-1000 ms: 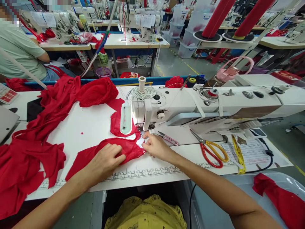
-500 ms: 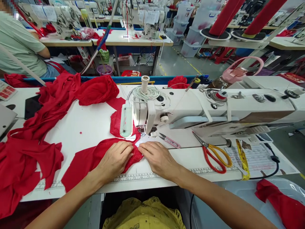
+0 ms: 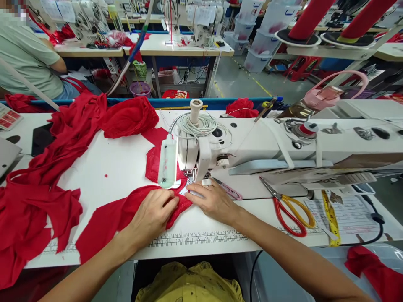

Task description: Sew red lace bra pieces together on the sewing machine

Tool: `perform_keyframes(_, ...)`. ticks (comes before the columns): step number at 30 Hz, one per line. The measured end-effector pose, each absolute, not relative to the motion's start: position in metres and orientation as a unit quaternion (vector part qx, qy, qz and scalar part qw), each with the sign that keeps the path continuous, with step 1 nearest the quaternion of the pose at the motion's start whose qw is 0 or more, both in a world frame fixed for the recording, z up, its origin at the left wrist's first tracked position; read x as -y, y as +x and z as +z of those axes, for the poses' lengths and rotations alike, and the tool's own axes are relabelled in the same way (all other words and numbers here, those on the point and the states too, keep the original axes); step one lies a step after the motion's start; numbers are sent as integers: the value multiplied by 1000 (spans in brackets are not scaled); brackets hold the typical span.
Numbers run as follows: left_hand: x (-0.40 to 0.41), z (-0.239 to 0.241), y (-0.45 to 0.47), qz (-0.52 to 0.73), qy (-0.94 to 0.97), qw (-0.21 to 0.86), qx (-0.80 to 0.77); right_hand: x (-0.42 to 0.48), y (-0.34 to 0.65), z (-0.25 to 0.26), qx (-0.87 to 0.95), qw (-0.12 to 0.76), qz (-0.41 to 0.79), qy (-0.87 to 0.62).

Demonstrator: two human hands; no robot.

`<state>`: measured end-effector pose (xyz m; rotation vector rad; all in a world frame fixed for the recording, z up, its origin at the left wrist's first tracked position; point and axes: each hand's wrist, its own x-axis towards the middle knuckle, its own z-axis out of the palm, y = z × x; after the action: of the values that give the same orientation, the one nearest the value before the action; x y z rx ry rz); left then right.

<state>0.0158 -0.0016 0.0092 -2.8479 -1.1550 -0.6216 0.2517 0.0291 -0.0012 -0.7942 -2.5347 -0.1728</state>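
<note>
A red lace fabric piece (image 3: 113, 214) lies on the white table in front of the sewing machine (image 3: 252, 147). My left hand (image 3: 154, 214) rests flat on the fabric, fingers together, pressing it down just before the presser foot (image 3: 190, 176). My right hand (image 3: 214, 201) lies flat beside it on the right, fingertips on the fabric's edge and a small white label under the needle. Both hands almost touch each other.
Red-and-yellow scissors (image 3: 291, 207), pink thread snips (image 3: 229, 191) and a yellow tape measure (image 3: 330, 216) lie right of my hands. Piles of red fabric (image 3: 63, 142) cover the table's left. A person in a green shirt (image 3: 25, 63) sits at back left.
Both hands slid forward toward the needle, pushing the fabric edge under the presser foot. My right hand went from pinching the label to lying flat.
</note>
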Motion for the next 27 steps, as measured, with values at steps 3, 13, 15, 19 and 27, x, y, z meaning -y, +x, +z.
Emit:
perform_keyframes(3,4,7,19,-212,-915,14,344,-29,253,-4,923,233,-61,-299)
perform_keyframes(13,5,9,23,-164,-917,11,363,-27,253,-8,921,242,-63,-299)
perform_keyframes(15,4,9,25,-146,-921,38,359,-26,253,-8,919,242,-49,-306)
perform_keyframes(19,5,8,28,-140,-922,72,355,-23,254,-9,917,242,-27,-317)
perform_keyframes(27,11,4,30,-147,-915,64,370,-19,255,-3,916,244,-50,-314)
